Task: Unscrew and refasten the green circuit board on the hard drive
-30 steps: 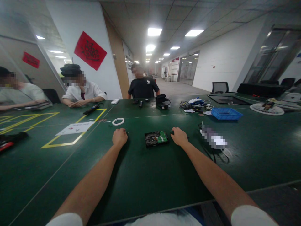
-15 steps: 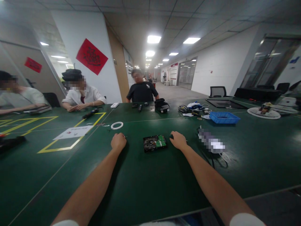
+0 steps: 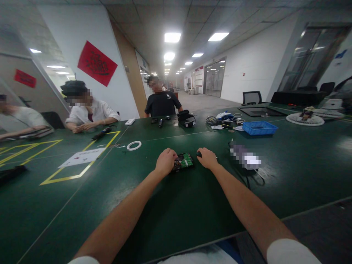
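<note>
"Grip check: what has the right hand (image 3: 207, 158) got?"

"It's curled closed around a small dark tool (image 3: 199, 154), with a thin bit poking out."

"And the left hand (image 3: 166, 161)?"

"Its fingers bend over the left end of the hard drive (image 3: 184, 161). I can't tell if they pinch it. The hard drive lies on the green desk (image 3: 176, 209), just beside the right hand."

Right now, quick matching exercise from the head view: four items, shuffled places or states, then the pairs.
Items
1. green-and-black rectangular hard drive
2. flat white ring
3. blue rectangular plastic tray
4. bare right hand

Places or states
A. right of both hands
B. closed around a slim dark-handled tool
C. partly hidden by the bare left hand
D. left of both hands

Pairs: 1-C, 2-D, 3-A, 4-B
</note>
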A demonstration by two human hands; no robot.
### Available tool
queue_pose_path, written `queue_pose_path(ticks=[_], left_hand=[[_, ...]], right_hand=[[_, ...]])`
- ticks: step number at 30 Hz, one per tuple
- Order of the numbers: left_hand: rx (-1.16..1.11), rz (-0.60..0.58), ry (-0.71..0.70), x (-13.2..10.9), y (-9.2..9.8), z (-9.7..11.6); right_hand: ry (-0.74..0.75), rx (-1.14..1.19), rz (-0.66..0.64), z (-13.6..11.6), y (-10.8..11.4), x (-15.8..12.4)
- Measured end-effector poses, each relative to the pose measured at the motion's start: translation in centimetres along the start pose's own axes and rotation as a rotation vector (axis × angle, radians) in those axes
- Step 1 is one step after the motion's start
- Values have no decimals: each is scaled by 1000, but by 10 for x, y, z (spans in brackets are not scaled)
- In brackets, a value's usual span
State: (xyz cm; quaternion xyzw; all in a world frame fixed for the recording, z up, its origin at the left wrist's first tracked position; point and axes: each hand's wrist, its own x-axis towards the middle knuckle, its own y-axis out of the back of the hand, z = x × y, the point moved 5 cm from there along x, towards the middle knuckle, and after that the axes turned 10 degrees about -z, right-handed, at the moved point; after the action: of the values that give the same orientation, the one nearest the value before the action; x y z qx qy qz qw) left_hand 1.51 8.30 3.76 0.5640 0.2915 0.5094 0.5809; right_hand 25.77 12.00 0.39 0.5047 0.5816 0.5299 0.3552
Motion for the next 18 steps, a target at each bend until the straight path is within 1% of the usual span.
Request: queue_pose_path(ticks=[1,3,7,14,18], left_hand=[[11,-34,-32,2,-3,13],[14,-95,-47,5,-8,29],[-7,-181,-60,5,-16,45],[-10,-170,-173,2,-18,78],[25,-158,-155,1,-21,79]], right_hand=[[-2,-3,1,0,0,0],[-7,-11,-1,-2,0,0],[-48,-26,-3,-4,0,-1],[-46,-18,-40,-4,3,-2],[-46,-15,-68,-3,3,0]])
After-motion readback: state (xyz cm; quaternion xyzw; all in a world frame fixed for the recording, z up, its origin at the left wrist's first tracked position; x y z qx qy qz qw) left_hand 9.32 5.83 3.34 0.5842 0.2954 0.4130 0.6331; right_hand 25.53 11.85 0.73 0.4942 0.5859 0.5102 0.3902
